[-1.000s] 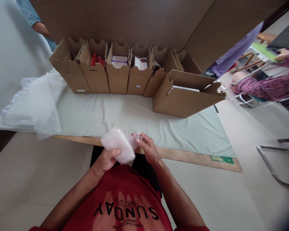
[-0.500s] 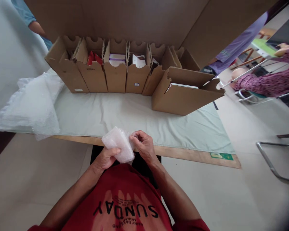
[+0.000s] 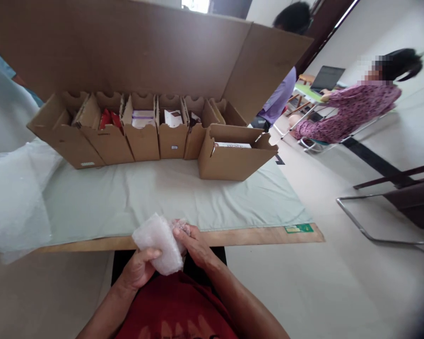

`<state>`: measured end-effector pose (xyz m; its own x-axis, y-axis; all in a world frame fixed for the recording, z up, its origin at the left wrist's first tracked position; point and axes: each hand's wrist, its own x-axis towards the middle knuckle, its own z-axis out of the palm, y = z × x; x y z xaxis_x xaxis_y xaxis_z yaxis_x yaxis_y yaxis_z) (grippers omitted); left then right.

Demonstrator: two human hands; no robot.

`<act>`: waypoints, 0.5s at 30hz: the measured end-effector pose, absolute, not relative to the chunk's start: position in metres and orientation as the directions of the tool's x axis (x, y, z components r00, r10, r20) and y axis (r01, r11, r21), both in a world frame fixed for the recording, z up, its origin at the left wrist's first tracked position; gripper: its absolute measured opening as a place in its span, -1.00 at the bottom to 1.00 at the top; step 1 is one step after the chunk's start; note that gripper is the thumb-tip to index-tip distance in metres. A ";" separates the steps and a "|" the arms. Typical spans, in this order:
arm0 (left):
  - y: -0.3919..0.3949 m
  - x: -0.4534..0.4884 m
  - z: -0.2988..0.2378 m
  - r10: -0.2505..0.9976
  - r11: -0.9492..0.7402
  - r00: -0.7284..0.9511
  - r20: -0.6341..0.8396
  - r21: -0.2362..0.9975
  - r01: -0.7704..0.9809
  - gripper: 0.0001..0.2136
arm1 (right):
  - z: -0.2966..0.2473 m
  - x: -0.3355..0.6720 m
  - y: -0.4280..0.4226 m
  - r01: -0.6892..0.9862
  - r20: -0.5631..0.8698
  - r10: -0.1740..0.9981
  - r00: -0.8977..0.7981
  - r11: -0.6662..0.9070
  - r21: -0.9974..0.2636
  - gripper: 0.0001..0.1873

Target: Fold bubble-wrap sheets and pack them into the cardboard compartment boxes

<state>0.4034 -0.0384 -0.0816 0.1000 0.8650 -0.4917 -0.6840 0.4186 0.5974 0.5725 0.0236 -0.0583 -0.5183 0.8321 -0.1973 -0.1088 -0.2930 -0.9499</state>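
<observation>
Bubble-wrap bundle [image 3: 157,245] is resting in your 2 hands at the lower centre of the frame, overlapping the near edge of the table [image 3: 257,237] in view. Your left hand [image 3: 140,268] is clasping its lower left side, thumb lying across the face and fingers curling beneath, probably to steady the flat block. Your right hand [image 3: 193,244] is bending its fingers in towards the thumb, gripping crumpled wrap [image 3: 182,226] at the bundle's right, seemingly to control the loose part; how tightly is hard to tell, as the fingertips are partly hidden.

Spare bubble-wrap sheets [image 3: 16,197] are lying at the left edge, likely for easy reach. Cardboard boxes [image 3: 143,143] are standing side by side across the upper centre, open tops apparently leaving contents easy to see. Right of centre, 1 angled box [image 3: 222,165] is standing forward, holding a white packet [image 3: 233,145].
</observation>
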 end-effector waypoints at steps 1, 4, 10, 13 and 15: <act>-0.037 0.405 -0.082 0.866 0.431 0.115 -0.486 0.609 -0.666 -0.33 | -0.060 0.571 0.025 -0.096 -0.179 0.862 -0.474 -0.253 -0.963 -0.50; -0.029 0.411 -0.080 0.863 0.447 0.106 -0.493 0.652 -0.613 -0.35 | -0.063 0.568 0.034 0.012 -0.076 0.947 -0.313 -0.076 -0.997 -0.52; 0.002 0.425 -0.059 0.872 0.323 -0.112 -0.476 0.732 -0.600 -0.46 | -0.048 0.577 0.040 0.014 -0.111 0.924 -0.367 -0.114 -0.993 -0.47; 0.012 0.435 -0.053 0.868 0.287 -0.168 -0.467 0.749 -0.597 -0.60 | -0.041 0.583 0.039 0.027 -0.097 0.895 -0.435 -0.095 -0.995 -0.46; 0.014 0.442 -0.051 0.880 0.281 -0.163 -0.445 0.767 -0.577 -0.66 | -0.041 0.587 0.040 0.059 -0.098 0.906 -0.412 -0.081 -0.995 -0.39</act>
